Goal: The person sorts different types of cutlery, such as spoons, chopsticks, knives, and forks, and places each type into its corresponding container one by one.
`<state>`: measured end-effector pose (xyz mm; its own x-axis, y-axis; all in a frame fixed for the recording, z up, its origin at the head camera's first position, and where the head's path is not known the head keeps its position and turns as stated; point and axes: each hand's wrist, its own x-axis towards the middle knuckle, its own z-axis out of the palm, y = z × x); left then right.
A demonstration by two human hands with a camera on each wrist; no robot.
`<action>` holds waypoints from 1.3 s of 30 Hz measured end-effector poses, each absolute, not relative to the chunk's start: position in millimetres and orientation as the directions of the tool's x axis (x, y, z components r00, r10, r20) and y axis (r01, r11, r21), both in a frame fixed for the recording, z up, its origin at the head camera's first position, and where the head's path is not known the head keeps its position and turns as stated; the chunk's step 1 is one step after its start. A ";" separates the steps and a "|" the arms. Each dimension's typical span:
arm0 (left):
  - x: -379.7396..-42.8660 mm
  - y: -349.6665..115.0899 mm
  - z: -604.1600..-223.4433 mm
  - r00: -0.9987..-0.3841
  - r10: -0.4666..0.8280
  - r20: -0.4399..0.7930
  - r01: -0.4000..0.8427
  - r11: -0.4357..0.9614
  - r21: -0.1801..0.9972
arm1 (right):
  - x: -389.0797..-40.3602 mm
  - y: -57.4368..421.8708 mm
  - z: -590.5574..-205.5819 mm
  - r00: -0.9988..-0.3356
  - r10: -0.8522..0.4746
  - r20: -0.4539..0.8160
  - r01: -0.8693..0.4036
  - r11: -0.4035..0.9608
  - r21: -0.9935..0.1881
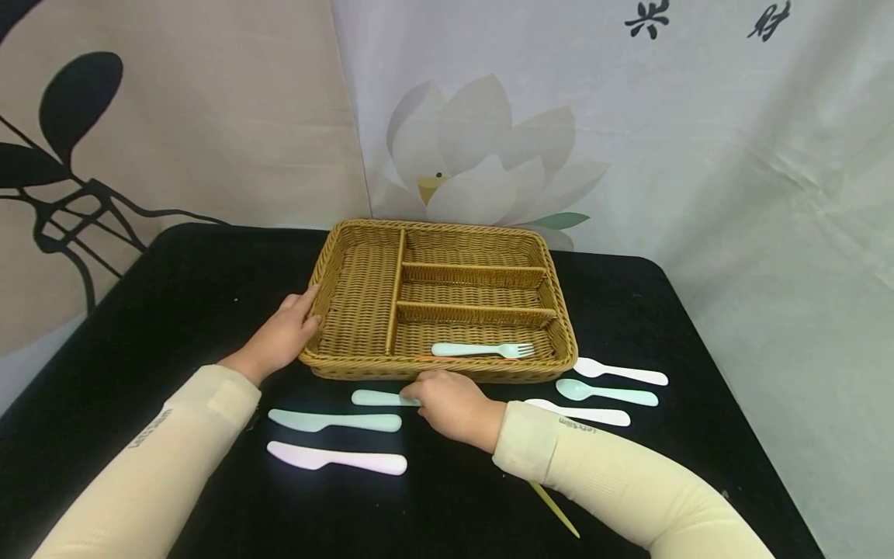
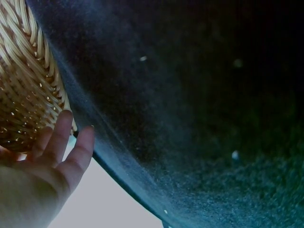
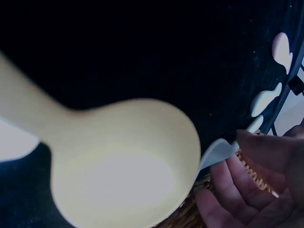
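Note:
My left hand [image 1: 279,338] rests against the left side of a wicker tray [image 1: 436,368], its fingers fairly straight along the woven wall in the left wrist view. Just before the tray's front edge, my right hand [image 1: 457,407] pinches a pale green utensil [image 1: 377,398]. The rounded handle points left; fingers hide its head from above. In the right wrist view it passes between thumb and fingers, its head shape unclear. A pale green fork [image 1: 475,350] lies in the tray's front right compartment, a thin orange-red edge showing beneath it.
Left of the right hand lie a pale green knife [image 1: 335,421] and a pinkish-white knife [image 1: 335,458]. On the right are a pale green spoon [image 1: 608,393] and white utensils [image 1: 621,373]. A yellow spoon [image 3: 123,161] lies under the right forearm. The black table [image 1: 615,310] meets hanging cloth behind.

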<state>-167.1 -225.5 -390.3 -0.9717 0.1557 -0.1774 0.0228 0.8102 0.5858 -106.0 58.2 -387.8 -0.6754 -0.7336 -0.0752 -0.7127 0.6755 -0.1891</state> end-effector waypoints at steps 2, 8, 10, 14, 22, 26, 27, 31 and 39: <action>-167.3 -225.5 -390.2 -0.972 0.155 -0.179 0.021 0.809 0.587 | -105.8 57.6 -388.1 -0.676 -0.734 -0.066 -0.715 0.675 -0.184; -167.5 -226.1 -390.1 -0.970 0.158 -0.183 0.021 0.810 0.586 | -105.4 56.4 -388.6 -0.675 -0.735 -0.057 -0.716 0.672 -0.192; -167.3 -225.9 -390.0 -0.970 0.156 -0.188 0.017 0.810 0.587 | -105.6 56.0 -388.7 -0.675 -0.735 -0.063 -0.712 0.671 -0.207; -166.9 -225.8 -390.6 -0.969 0.153 -0.193 0.010 0.807 0.591 | -105.5 55.9 -388.5 -0.674 -0.734 -0.082 -0.705 0.672 -0.227; -167.3 -227.1 -392.5 -0.971 0.158 -0.177 0.023 0.805 0.593 | -104.4 59.5 -381.9 -0.669 -0.739 -0.081 -0.700 0.663 -0.265; -166.9 -227.0 -391.4 -0.971 0.158 -0.178 0.022 0.804 0.594 | -103.1 62.9 -374.5 -0.671 -0.736 -0.090 -0.680 0.659 -0.322; -166.9 -226.7 -390.8 -0.971 0.157 -0.178 0.021 0.804 0.594 | -103.0 63.9 -372.4 -0.672 -0.735 -0.092 -0.674 0.658 -0.337; -166.4 -225.7 -389.4 -0.970 0.156 -0.184 0.017 0.805 0.593 | -103.8 68.1 -362.9 -0.676 -0.731 -0.089 -0.649 0.648 -0.398; -166.4 -225.2 -389.5 -0.970 0.154 -0.186 0.014 0.806 0.592 | -113.4 76.8 -344.8 -0.687 -0.716 -0.122 -0.565 0.633 -0.529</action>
